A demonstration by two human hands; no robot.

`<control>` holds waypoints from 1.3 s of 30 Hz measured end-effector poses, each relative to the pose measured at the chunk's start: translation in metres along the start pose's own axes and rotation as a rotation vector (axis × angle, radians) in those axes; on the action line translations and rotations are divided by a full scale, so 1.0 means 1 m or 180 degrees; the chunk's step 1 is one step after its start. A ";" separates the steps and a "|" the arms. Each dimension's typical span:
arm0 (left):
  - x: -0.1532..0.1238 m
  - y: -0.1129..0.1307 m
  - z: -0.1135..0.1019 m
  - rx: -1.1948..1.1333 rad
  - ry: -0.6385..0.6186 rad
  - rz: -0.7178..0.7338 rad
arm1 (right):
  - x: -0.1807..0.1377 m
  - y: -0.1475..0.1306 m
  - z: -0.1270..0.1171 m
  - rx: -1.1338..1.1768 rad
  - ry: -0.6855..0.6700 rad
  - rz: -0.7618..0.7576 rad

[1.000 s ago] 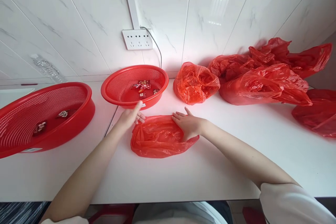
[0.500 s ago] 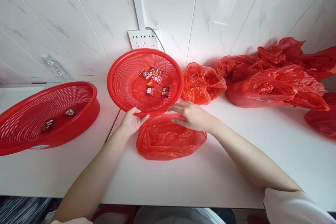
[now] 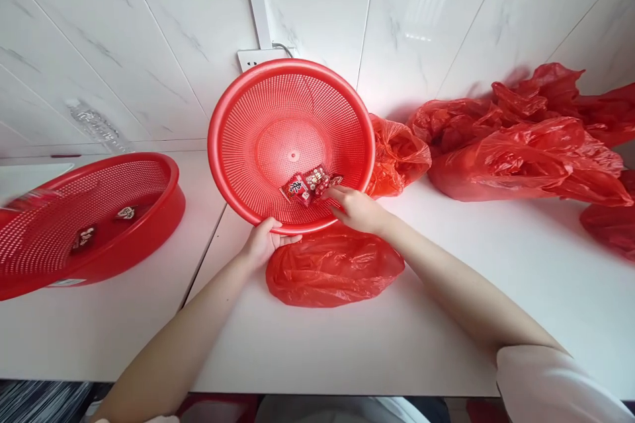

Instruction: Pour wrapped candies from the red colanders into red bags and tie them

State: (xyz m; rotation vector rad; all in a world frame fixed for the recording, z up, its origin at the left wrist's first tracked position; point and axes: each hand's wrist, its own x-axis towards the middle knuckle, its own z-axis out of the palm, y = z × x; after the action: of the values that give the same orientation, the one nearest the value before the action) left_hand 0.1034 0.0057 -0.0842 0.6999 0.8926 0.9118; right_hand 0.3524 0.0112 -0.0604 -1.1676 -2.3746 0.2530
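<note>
Gripped by the left hand (image 3: 262,244), the perforated red basket (image 3: 292,125) is being tilted more steeply, wrapped candies (image 3: 298,190) being brought against the right hand (image 3: 361,210), whose fingers' hold is unclear.

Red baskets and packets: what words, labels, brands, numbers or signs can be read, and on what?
Nothing can be read for certain.
Packets in the tilted basket: print too small.
Dark packets in the left basket: print too small.
White label on the left basket: too small.

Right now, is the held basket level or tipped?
Tipped: the red basket faces its floor toward the camera, packets bunch at its lower side, and the left hand holds its near edge.
</note>
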 end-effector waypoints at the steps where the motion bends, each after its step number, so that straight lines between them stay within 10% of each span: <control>1: 0.000 -0.002 0.000 0.0000 0.0035 -0.0021 | 0.004 0.001 0.005 -0.0008 -0.0049 0.0017; 14: 0.002 -0.006 0.000 -0.0273 -0.0013 -0.0032 | 0.012 0.004 0.018 -0.0192 -0.0749 -0.0576; 22: 0.002 -0.005 -0.004 -0.0317 -0.0118 -0.0031 | 0.006 0.004 0.017 0.0018 -0.0260 -0.0571; 26: 0.001 -0.006 -0.005 -0.0276 -0.0037 -0.0039 | 0.007 0.008 0.017 0.1092 -0.0573 -0.0564; 33: 0.001 -0.003 -0.006 -0.0342 -0.0128 -0.0001 | 0.010 0.004 0.016 0.4281 -0.0577 0.0923; 39: 0.004 -0.003 -0.008 -0.0391 -0.0054 0.0036 | 0.008 0.002 0.002 0.3567 -0.1271 0.0577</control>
State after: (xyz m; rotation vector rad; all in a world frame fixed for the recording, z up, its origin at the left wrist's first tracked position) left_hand 0.0986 0.0093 -0.0917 0.6067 0.8112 0.9611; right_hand 0.3489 0.0183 -0.0600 -0.7672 -1.8362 1.7248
